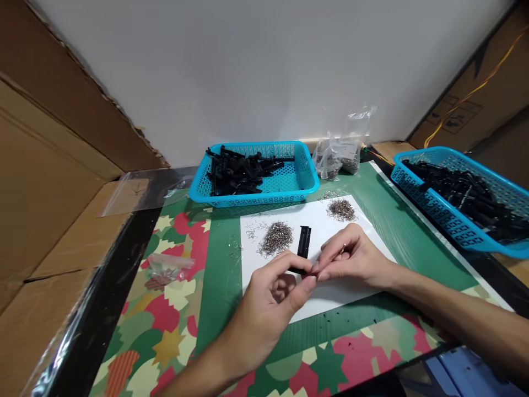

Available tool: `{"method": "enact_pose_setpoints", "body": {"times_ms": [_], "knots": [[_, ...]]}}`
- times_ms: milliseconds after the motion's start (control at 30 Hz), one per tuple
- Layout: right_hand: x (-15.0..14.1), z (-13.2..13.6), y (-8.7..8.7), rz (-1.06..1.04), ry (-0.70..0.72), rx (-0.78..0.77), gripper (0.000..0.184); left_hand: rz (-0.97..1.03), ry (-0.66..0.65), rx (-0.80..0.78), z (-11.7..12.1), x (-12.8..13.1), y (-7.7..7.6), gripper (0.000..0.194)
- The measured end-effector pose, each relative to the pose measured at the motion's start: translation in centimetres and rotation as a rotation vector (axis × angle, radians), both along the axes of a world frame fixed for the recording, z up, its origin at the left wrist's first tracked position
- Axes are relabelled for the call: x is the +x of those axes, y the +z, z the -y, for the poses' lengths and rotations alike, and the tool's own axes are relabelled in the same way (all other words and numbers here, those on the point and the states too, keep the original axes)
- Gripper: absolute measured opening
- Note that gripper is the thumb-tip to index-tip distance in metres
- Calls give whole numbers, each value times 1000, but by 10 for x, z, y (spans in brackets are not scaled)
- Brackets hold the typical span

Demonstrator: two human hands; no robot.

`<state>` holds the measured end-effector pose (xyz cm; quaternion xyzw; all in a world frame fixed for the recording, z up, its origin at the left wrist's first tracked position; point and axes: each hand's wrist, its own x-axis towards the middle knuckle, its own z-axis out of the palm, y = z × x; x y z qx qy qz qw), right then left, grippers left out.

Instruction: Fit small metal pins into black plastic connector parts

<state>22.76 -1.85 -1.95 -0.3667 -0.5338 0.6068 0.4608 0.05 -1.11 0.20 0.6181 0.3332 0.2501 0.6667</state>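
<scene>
Together, the left hand (275, 306) and right hand (356, 258) pinch the lower end of a long black plastic part (305, 242), fingertips nearly closed, above a white paper sheet (333, 292). Beside it lies a heap of small silvery metal pieces (276, 238).

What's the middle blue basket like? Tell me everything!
The blue basket looks like plastic: shallow and rectangular, with rounded corners, a smooth rim and many little holes. It sits upright, just behind the white paper. Black parts lie heaped inside, mostly on the left, some against its side. Its floor shows on the right.
</scene>
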Motion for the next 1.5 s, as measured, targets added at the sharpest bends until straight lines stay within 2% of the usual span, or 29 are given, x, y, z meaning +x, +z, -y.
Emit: {"method": "enact_pose_setpoints", "body": {"times_ms": [167,433,667,767,1067,1300,1500], "knots": [[2,1,-1,76,-28,9,12,33,17,-26,0,-1,-3,24],[1,7,7,211,-116,181,16,41,30,-59,-3,0,-6,27],[2,13,13,342,-101,330,15,29,12,-56,-4,-1,-6,31],[3,14,15,366,-125,295,15,4,25,-13,-4,-1,-5,28],[3,15,13,327,-64,128,17,-148,61,228,-3,-1,-8,19],[1,9,13,263,-47,27,25,-177,76,270,-2,-1,-7,20],[7,7,15,351,41,24,25,-210,94,288,-2,-1,-7,18]]}}
